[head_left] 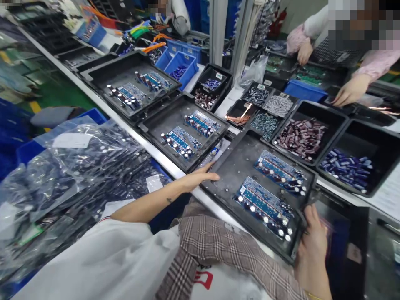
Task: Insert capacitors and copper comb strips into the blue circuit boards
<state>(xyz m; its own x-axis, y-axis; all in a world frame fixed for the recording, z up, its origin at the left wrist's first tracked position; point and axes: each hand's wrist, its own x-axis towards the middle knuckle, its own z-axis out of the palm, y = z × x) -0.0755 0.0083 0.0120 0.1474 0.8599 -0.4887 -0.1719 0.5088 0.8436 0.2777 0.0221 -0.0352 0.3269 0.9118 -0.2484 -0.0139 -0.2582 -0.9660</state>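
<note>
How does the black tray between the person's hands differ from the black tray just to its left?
The near tray has the left hand and right hand at opposite ends; neither grips the middle tray. The near tray looks larger in view, being closer to the camera, than the middle tray. Both are black and hold two blue circuit boards.

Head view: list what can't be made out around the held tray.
Unclear in the head view:
Left hand: some fingers, hidden by the black tray.
Right forearm: cut off by the bottom edge.
Tray's circuit boards: fine markings too small.
White sheet: cut off by the right edge.
</note>
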